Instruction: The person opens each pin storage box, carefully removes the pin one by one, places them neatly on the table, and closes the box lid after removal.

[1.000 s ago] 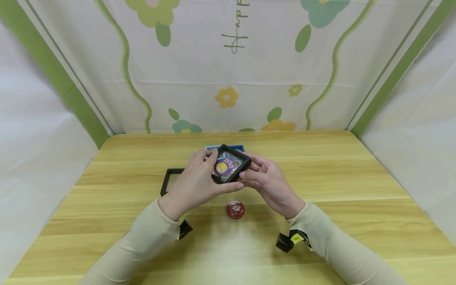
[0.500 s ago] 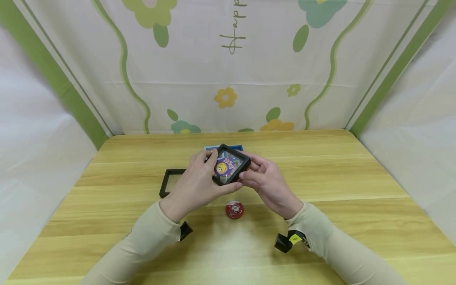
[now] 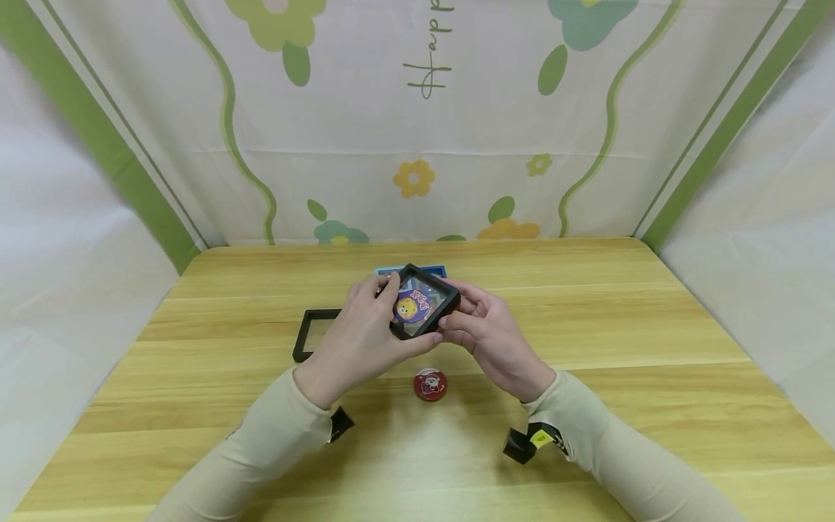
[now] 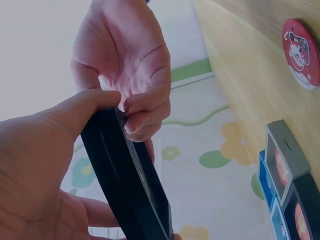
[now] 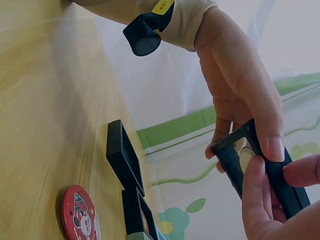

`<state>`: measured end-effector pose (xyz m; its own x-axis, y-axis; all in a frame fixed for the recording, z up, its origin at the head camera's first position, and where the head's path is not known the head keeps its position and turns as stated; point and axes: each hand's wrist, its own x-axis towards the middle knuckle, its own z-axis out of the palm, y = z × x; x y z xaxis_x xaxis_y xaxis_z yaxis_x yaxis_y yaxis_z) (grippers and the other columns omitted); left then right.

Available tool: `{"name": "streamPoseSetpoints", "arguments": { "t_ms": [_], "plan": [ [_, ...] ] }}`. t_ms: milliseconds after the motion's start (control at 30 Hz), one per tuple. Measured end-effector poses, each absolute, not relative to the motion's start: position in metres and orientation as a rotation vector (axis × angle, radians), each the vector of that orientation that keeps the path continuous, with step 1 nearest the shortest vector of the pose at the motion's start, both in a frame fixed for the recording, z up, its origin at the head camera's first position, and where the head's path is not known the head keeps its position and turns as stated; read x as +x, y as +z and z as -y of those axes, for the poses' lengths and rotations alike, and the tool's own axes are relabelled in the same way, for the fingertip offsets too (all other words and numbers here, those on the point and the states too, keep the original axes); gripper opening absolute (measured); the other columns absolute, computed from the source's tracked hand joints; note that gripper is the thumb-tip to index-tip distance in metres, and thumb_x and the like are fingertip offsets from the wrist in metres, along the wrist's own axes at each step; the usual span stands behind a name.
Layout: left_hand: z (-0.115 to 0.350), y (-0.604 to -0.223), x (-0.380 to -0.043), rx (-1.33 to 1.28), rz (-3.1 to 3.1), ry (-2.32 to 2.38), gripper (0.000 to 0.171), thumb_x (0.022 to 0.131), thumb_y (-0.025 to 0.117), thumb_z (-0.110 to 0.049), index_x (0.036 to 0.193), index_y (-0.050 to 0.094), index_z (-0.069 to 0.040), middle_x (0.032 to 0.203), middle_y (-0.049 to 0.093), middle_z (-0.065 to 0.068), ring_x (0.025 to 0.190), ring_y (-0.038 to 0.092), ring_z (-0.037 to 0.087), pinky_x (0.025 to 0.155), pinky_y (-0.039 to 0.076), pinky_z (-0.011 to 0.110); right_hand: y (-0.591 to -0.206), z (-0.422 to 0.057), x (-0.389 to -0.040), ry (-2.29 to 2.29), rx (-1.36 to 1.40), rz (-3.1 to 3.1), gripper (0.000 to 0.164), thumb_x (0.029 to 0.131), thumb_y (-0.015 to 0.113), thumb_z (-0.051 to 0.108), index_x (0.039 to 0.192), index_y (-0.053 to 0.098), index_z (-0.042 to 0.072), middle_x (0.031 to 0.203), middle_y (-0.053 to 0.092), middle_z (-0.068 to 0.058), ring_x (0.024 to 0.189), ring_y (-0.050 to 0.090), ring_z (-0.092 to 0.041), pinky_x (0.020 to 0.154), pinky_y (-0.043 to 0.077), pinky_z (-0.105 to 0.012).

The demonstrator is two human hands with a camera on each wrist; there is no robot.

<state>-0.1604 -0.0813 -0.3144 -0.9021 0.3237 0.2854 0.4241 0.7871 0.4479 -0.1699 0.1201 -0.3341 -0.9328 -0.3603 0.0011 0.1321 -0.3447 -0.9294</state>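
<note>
My left hand (image 3: 362, 326) grips a black square display frame (image 3: 450, 299) by its left side, thumb along the near corner. My right hand (image 3: 489, 337) pinches the frame's right edge, with a fingertip inside the rim in the right wrist view. Behind the frame's clear film shows a round purple badge (image 3: 407, 309) with a yellow lion. The frame is held tilted above the table, and my left fingers cover part of it. Nearer to me, a round red badge (image 3: 430, 385) with a white cartoon figure lies on the table.
Another black frame (image 3: 303, 339) is on the table, partly behind my left hand. At the back is a blue frame (image 3: 429, 270). The left wrist view also shows a grey frame (image 4: 274, 131) beside these. Printed curtains surround the wooden table (image 3: 620, 326).
</note>
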Motion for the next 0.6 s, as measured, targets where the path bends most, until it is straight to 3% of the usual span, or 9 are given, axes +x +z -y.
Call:
{"name": "streamPoseSetpoints", "arguments": {
  "t_ms": [267,600],
  "plan": [
    [0.0835,-0.3102,-0.1614,-0.603,2.797,-0.833,0.101,0.077,0.075,-0.061,0.148,0.04,0.001,0.142,0.042,0.021,0.127,0.036,0.038,0.093,0.045,0.048,-0.3322,-0.1214,-0.1698,-2.319,-0.301,-1.55,0.061,0.088,0.058,-0.007,0.146,0.038,0.0,0.131,0.053,-0.027,0.105,0.063,-0.028,0.087,0.053,-0.036],
    [0.0896,-0.3058,-0.1621,-0.622,2.822,-0.859,0.094,0.079,0.075,-0.059,0.147,0.043,-0.003,0.143,0.043,0.017,0.123,0.039,0.033,0.084,0.049,0.043,-0.3318,-0.1223,-0.1714,-2.327,-0.312,-1.507,0.05,0.093,0.052,-0.002,0.142,0.041,-0.004,0.116,0.061,-0.024,0.085,0.068,-0.024,0.085,0.054,-0.039]
  ]
}}
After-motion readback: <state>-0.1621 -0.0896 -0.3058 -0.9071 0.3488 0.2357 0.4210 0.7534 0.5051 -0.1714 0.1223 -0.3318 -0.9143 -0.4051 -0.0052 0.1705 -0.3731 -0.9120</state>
